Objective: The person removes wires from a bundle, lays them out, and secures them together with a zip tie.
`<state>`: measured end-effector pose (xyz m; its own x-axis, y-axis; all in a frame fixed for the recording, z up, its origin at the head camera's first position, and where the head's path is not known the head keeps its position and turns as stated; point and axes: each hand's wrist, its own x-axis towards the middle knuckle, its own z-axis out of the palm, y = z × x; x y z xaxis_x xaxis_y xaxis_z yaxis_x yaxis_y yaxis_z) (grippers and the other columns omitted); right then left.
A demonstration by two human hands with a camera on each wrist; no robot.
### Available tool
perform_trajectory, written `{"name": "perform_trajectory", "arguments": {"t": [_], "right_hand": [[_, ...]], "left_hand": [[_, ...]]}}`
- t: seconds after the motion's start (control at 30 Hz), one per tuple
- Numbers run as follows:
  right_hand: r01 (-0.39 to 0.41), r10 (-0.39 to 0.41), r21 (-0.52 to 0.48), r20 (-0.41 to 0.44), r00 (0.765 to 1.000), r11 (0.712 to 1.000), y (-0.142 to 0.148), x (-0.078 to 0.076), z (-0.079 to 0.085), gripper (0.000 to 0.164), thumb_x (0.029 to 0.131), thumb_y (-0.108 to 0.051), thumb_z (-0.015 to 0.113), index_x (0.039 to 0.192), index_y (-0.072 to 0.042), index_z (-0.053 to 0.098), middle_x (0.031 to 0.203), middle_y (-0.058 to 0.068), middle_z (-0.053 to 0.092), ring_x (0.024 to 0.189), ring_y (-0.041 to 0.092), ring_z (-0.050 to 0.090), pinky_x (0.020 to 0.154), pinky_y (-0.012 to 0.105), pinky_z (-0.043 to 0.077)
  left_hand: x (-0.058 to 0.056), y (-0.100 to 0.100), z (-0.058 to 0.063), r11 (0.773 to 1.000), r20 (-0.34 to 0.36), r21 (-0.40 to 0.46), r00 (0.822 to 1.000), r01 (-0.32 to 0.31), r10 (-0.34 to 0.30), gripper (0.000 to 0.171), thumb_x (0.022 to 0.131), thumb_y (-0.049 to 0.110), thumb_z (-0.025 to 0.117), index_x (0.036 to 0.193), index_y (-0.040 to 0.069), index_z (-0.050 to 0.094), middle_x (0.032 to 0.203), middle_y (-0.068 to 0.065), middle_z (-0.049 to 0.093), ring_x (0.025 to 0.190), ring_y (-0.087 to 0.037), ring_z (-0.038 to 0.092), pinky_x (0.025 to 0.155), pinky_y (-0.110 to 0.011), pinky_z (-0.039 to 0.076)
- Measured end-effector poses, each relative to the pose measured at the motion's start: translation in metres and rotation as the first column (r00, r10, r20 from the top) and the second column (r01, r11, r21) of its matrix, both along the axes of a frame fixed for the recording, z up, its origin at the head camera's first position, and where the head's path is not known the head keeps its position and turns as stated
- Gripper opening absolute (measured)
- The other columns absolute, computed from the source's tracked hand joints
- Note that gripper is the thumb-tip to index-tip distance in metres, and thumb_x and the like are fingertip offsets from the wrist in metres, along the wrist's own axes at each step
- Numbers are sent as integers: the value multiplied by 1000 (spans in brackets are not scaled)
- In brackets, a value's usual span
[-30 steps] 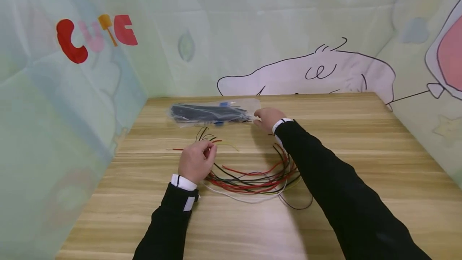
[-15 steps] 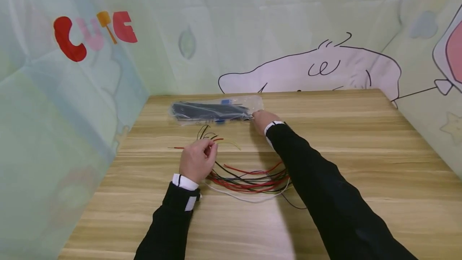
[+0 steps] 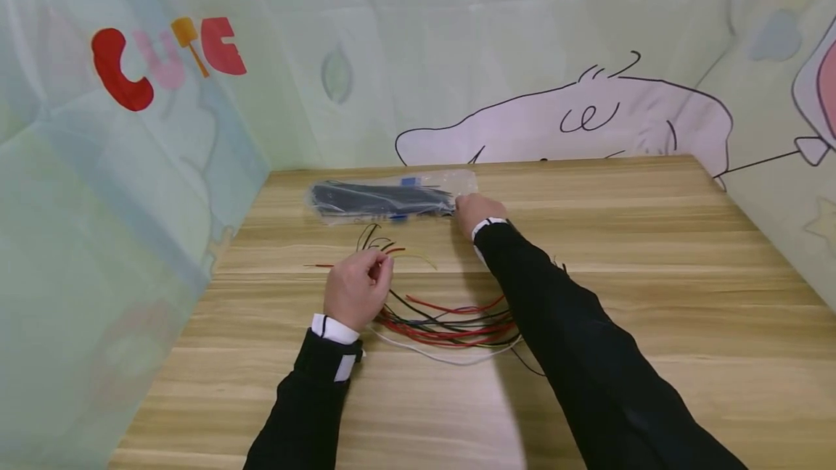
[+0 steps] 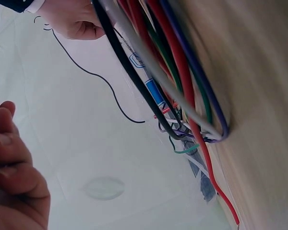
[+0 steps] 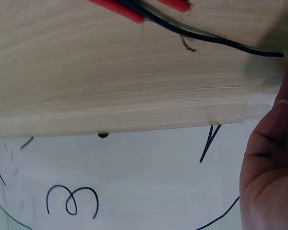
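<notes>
A clear plastic bag (image 3: pixel 460 178) of thin black cable ties (image 3: pixel 379 198) lies near the back edge. At its right end my right hand (image 3: pixel 480 213) pinches the tie ends; the fingertips are partly hidden. In the right wrist view this hand (image 5: pixel 269 172) appears at the right edge, fingers bent. My left hand (image 3: pixel 355 289) hovers by the loose bundle of red, black, white and yellow wires (image 3: pixel 451 339), overlapping its left end. The left wrist view shows the left hand (image 4: pixel 17 177) loosely curled, nothing in its fingers, apart from the wires (image 4: pixel 182 81).
The wooden table (image 3: pixel 261 397) has its back edge against a printed cloth backdrop (image 3: pixel 522 56). Another cloth wall (image 3: pixel 130 238) runs along the left side. The right sleeve (image 3: pixel 588 339) hides the right end of the wire bundle.
My right hand has moved slightly left and in toward the cable tie ends, fingers closing there. The left hand and the wires have stayed in place; the view shifts slightly.
</notes>
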<state>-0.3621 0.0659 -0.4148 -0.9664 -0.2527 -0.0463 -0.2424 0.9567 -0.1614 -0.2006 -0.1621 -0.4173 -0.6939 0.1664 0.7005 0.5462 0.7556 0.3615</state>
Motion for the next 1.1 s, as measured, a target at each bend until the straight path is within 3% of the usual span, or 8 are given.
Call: {"name": "perform_trajectory", "arguments": {"t": [0.23, 0.37, 0.47, 0.53, 0.63, 0.73, 0.97, 1.1], "right_hand": [[19, -12, -187, 40, 999, 982, 29, 1, 7, 24, 104, -16, 49, 99, -3, 68, 88, 12, 65, 76, 27, 56, 72, 38, 43], [41, -36, -279, 22, 999, 959, 51, 4, 16, 24, 101, -16, 51, 90, -1, 65, 76, 7, 56, 72, 25, 51, 69, 35, 39], [85, -78, -373, 35, 996, 924, 68, 10, 22, 26, 101, -17, 51, 94, 1, 68, 78, 10, 65, 77, 26, 60, 67, 33, 40], [144, -123, -472, 74, 990, 870, 81, 16, 27, 30, 101, -19, 48, 100, 4, 68, 90, 15, 71, 83, 29, 67, 64, 32, 42], [231, -197, -648, 127, 972, 726, 98, 27, 32, 35, 102, -20, 44, 107, 6, 67, 111, 23, 72, 82, 21, 71, 63, 25, 47], [277, -250, -813, 167, 954, 512, 110, 38, 37, 29, 104, -18, 44, 104, 5, 62, 125, 22, 67, 75, 10, 68, 66, 21, 52], [192, -224, -981, 182, 957, 23, 129, 61, 45, 23, 104, -6, 46, 82, -3, 50, 102, 1, 75, 67, 11, 67, 63, 21, 53], [120, -176, -975, 154, 972, -189, 133, 72, 51, 27, 104, -1, 40, 78, -2, 47, 99, 6, 76, 67, 14, 69, 61, 20, 54]], "left_hand": [[0, 1, 0, 1000, -22, 3, 1000, 10, -10, 12, 94, 5, 71, 82, 3, 69, 68, -5, 63, 55, -17, 58, 51, -33, 47], [1, 0, 0, 1000, -25, 13, 1000, 5, -5, 12, 94, 5, 72, 83, 3, 70, 68, -5, 63, 55, -17, 57, 51, -33, 46], [1, -1, 0, 1000, -21, 16, 1000, -1, 1, 11, 94, 6, 72, 83, 3, 70, 68, -5, 64, 55, -17, 57, 51, -33, 46], [2, 0, 0, 1000, -18, 15, 1000, -2, 2, 11, 94, 5, 72, 83, 3, 70, 68, -5, 64, 55, -17, 57, 51, -34, 47], [2, 1, 0, 1000, -12, 12, 1000, -2, 2, 11, 94, 5, 71, 83, 3, 70, 68, -5, 64, 55, -18, 57, 51, -34, 47], [1, 1, -1, 1000, -8, 8, 1000, -4, 5, 11, 94, 5, 71, 83, 3, 70, 68, -5, 64, 55, -17, 57, 51, -34, 46], [2, 1, 0, 1000, -9, 10, 1000, -3, 3, 11, 93, 5, 72, 82, 3, 70, 67, -5, 63, 55, -16, 56, 50, -33, 45], [2, 1, 0, 1000, -7, 19, 1000, -4, 4, 12, 93, 5, 73, 82, 3, 70, 67, -5, 63, 54, -15, 56, 50, -32, 45]]}}
